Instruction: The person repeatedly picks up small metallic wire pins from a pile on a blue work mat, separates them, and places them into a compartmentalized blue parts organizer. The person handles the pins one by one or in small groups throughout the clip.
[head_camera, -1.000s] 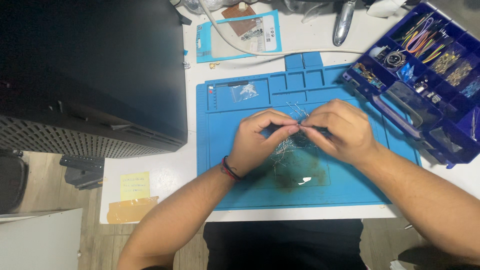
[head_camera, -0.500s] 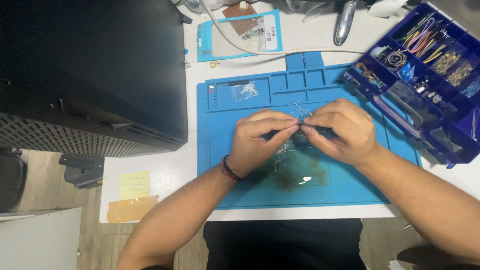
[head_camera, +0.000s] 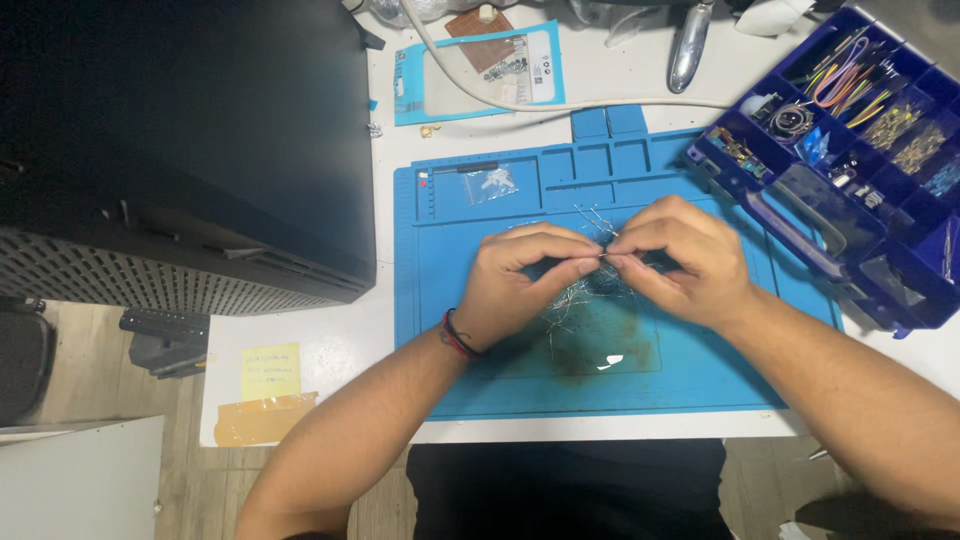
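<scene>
Hands meet over the middle of a blue work mat (head_camera: 700, 380) in the head view — the left hand (head_camera: 515, 285) and the right hand (head_camera: 680, 260) come together fingertip to fingertip, each pinching one end of a thin wire lead (head_camera: 601, 257) held between them just above the mat. Below the fingers lies a loose pile of fine silvery wires (head_camera: 575, 300), partly hidden by the hands. A small clear bag (head_camera: 490, 182) rests in a shallow recess near the mat's top edge. To the right, touching the mat's corner, sits a purple compartment box (head_camera: 850, 150) filled with small parts and coloured wires. A large black case (head_camera: 180, 150) stands on the white table (head_camera: 320, 350) to the left, and a yellow note (head_camera: 269, 371) is stuck near the table's front edge.
</scene>
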